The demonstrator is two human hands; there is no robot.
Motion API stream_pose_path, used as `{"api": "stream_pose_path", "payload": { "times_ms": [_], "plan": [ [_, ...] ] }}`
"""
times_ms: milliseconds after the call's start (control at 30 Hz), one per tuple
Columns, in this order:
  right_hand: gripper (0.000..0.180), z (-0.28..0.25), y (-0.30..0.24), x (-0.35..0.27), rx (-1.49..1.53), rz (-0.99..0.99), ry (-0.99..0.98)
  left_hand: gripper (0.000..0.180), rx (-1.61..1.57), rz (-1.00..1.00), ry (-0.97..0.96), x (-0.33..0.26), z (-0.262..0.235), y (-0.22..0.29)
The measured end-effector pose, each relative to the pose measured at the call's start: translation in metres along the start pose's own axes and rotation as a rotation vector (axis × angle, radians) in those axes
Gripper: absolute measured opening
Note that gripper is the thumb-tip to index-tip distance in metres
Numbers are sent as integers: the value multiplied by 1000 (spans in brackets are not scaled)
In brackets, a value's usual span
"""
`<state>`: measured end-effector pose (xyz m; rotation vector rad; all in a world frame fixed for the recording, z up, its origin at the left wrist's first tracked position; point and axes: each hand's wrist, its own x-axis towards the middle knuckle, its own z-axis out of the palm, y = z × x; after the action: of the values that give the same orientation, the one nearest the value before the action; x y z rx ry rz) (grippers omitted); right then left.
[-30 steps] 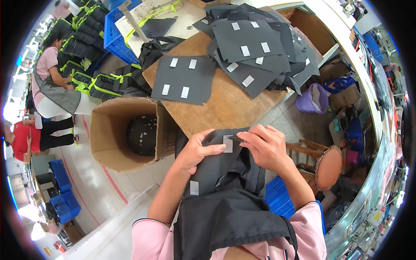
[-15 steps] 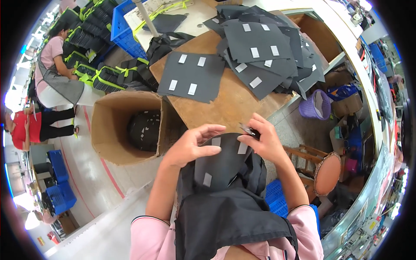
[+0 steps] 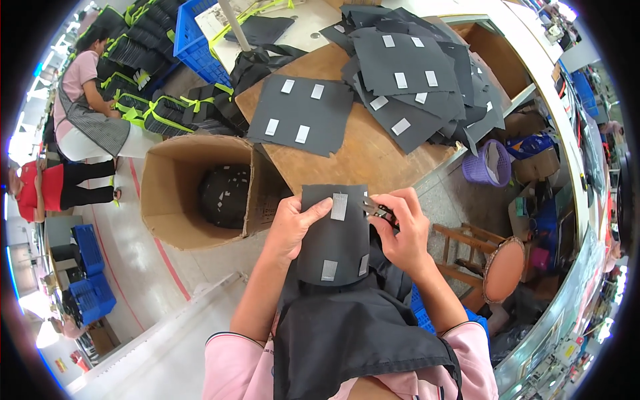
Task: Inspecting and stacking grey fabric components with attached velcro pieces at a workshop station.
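Note:
My left hand [image 3: 291, 227] grips the left edge of a black fabric panel [image 3: 319, 241], its thumb on the front near a light grey patch [image 3: 339, 207]. The panel is held up over my lap and curves back at its sides. In my right hand [image 3: 405, 230] are small thread snips [image 3: 379, 211], dark with a metal blade end. Their tip is at the panel's right edge, close to its upper corner; whether it touches is too small to tell. Another flat black panel [image 3: 307, 113] with several light patches lies on the wooden board ahead.
A pile of black panels [image 3: 400, 63] covers the right of the wooden board [image 3: 360, 160]. An open cardboard box [image 3: 160, 193] with dark pieces inside stands at the left. At the right are a purple basket [image 3: 485, 167] and a wooden stool [image 3: 503, 270]. A co-worker [image 3: 83, 93] sits far left.
My left hand, open before, now holds the panel's left edge. The panel has been raised and turned more upright. My right hand has moved slightly down with the snips at its edge.

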<state>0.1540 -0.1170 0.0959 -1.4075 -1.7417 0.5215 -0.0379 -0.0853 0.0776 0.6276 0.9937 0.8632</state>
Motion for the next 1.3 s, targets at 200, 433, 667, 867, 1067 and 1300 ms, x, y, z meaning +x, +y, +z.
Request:
{"api": "stream_pose_path", "payload": {
  "times_ms": [200, 433, 667, 867, 1067, 1300],
  "plan": [
    [29, -8, -1, 13, -148, -99, -136, 17, 46, 17, -23, -4, 9, 3],
    [30, -14, 6, 24, -183, -261, -178, 17, 72, 1, -36, -6, 8, 4],
    [31, -18, 12, 30, -215, -382, -200, 18, 58, -47, -39, -4, 9, 3],
    [28, -21, 10, 35, -250, -442, -235, 18, 65, -43, -38, -6, 9, 4],
    [24, -20, 9, 31, -276, -448, -220, 17, 46, -70, -36, -5, 7, 0],
    [25, -4, 4, 18, -182, -231, -138, 16, 31, -39, -31, 0, 5, 1]
  ]
}}
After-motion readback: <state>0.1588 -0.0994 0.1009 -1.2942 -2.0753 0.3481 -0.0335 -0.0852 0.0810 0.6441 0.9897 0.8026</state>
